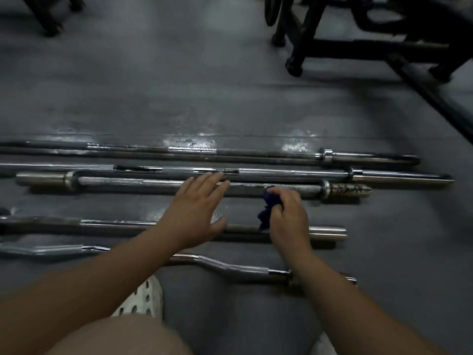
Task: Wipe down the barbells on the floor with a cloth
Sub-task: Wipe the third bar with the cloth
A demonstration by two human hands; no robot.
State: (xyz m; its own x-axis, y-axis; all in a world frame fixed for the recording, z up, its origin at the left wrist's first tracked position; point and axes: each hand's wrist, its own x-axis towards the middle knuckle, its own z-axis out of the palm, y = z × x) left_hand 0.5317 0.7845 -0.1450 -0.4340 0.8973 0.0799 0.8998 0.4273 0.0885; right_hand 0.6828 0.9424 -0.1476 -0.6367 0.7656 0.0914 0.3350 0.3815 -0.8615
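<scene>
Several steel barbells lie side by side on the dark grey floor. My right hand (288,216) grips a bunched dark blue cloth (267,210) against the shaft of the third barbell (122,182), whose right sleeve is rusty. My left hand (197,208) is spread with straight fingers, its fingertips over that same shaft, to the left of the cloth. Closer to me lie a straight bar (112,224) and a curved curl bar (230,267). Farther away lie two long barbells (256,152) (294,173).
Black gym machine frames (358,47) stand at the back right, and another dark leg (51,21) at the back left. My white perforated shoe (143,298) and my knee are at the bottom, just short of the curl bar. Bare floor stretches beyond the barbells.
</scene>
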